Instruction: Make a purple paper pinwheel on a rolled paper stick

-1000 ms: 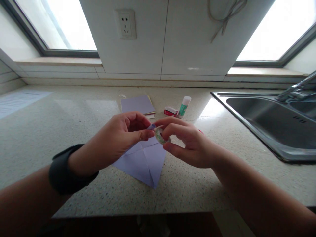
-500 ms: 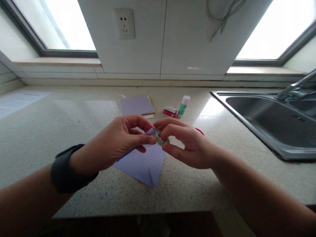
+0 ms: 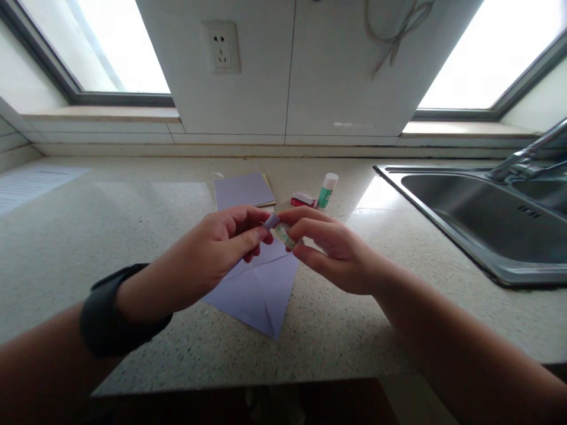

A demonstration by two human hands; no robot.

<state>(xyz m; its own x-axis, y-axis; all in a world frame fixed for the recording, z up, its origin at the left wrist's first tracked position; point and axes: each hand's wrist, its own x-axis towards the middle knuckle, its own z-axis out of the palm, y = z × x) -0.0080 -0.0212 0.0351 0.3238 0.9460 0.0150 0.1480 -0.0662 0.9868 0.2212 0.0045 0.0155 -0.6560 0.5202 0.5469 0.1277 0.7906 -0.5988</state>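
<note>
Creased purple sheet (image 3: 261, 298), matte, crossed by fold lines, on speckled stone worktop (image 3: 133, 227). Above sheet's far part: left hand (image 3: 217, 242), grip pinched on small purple paper tube (image 3: 271, 221); right hand (image 3: 339, 251), grip clamped around ring-shaped, pale-green tape roll (image 3: 284, 235), close beside tube; contact unclear. Beyond sheet: flat paper stack (image 3: 243, 189). Beyond sheet, rightward: little red-and-white box (image 3: 303, 200), cylindrical glue stick (image 3: 327, 190). Well right of sheet: smooth metal sink (image 3: 469, 218).

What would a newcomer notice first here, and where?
Probably the middle: there the left hand pinches a narrow purple paper piece, and the right hand holds what looks like a tape roll close beside it. Below them, a creased purple sheet lies on the speckled counter. At the right, the steel sink stands out.
</note>
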